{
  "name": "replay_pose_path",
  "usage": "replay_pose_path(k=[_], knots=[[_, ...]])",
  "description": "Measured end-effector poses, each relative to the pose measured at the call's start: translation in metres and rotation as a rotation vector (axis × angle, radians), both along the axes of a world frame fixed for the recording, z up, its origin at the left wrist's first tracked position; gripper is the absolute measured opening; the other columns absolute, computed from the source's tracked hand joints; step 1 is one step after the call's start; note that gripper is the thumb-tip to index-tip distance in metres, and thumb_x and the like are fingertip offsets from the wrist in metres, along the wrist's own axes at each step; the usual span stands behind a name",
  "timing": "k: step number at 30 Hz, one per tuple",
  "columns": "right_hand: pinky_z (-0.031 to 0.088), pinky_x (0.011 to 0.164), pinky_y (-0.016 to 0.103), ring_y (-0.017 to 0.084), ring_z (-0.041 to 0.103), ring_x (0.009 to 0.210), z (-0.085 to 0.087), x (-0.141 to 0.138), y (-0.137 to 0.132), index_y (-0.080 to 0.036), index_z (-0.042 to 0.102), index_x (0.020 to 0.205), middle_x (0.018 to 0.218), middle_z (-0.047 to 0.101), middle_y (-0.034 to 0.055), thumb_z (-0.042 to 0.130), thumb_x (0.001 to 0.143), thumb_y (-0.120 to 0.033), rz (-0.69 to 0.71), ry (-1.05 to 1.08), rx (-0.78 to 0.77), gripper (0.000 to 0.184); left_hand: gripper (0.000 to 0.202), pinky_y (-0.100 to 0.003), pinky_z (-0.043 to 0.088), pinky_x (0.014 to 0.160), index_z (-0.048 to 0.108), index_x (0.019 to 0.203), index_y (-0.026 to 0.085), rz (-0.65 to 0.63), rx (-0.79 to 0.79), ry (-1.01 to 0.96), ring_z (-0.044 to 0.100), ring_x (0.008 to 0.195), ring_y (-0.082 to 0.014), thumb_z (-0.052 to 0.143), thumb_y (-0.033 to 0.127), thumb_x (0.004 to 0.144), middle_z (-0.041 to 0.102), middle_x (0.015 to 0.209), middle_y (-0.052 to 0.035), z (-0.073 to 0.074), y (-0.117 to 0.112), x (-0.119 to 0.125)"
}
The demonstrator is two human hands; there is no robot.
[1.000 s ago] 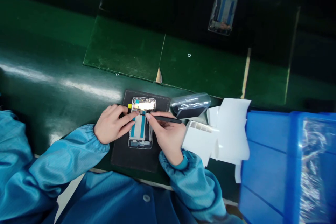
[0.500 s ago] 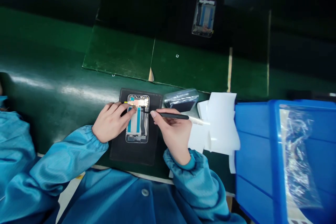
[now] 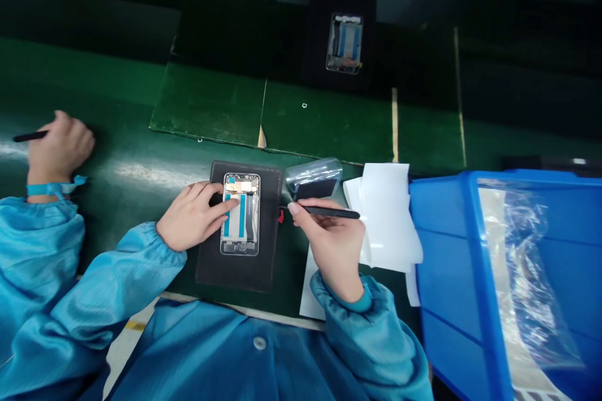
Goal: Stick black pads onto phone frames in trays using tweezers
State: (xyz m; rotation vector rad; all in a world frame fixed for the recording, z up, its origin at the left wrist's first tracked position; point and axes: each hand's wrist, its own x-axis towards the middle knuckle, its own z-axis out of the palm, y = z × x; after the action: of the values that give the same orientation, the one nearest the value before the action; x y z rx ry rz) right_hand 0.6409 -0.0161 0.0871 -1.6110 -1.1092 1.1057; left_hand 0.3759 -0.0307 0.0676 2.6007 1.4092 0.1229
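Note:
An opened smartphone [image 3: 252, 244], its inner board and two blue strips showing, lies on a dark mat [image 3: 235, 272]. From its left side, my left hand [image 3: 190, 216] holds it in place, the fingers at its edge and over its inside. My right hand [image 3: 332, 238] pinches black tweezers [image 3: 332, 212], to the right of the mat and apart from the phone. Close to the tweezers' tips, at the mat's right edge, is a small red piece [image 3: 281, 216]; whether the tips grip it is unclear.
Clear plastic film [image 3: 313, 172] and white sheets [image 3: 388, 219] lie right of the mat, beside a blue bin [image 3: 446, 263] with a plastic bag [image 3: 531, 276]. Another opened phone [image 3: 345, 42] lies farther back. At left is a co-worker's hand [image 3: 61, 144] with a dark tool.
My right hand and the tweezers have moved right, off the phone. The red piece now shows near the tips. A co-worker's hand has come into view at left. My left hand stays on the phone.

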Motion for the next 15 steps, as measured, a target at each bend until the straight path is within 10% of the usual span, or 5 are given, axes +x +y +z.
replay_pose_path(k=[15], knots=[[0.061,0.058,0.036,0.025,0.071,0.059,-0.005,0.028,0.01,-0.02,0.077,0.08,0.073,0.076,0.0064,0.082,0.07,-0.053,0.152,-0.118,-0.012,0.036,0.038,-0.046,0.049,0.102,0.059,0.132,0.021,0.206,0.059,-0.076,0.053,0.121,-0.0296,0.053,0.028,0.095,0.058,0.129,-0.013,-0.017,-0.021,0.014]])
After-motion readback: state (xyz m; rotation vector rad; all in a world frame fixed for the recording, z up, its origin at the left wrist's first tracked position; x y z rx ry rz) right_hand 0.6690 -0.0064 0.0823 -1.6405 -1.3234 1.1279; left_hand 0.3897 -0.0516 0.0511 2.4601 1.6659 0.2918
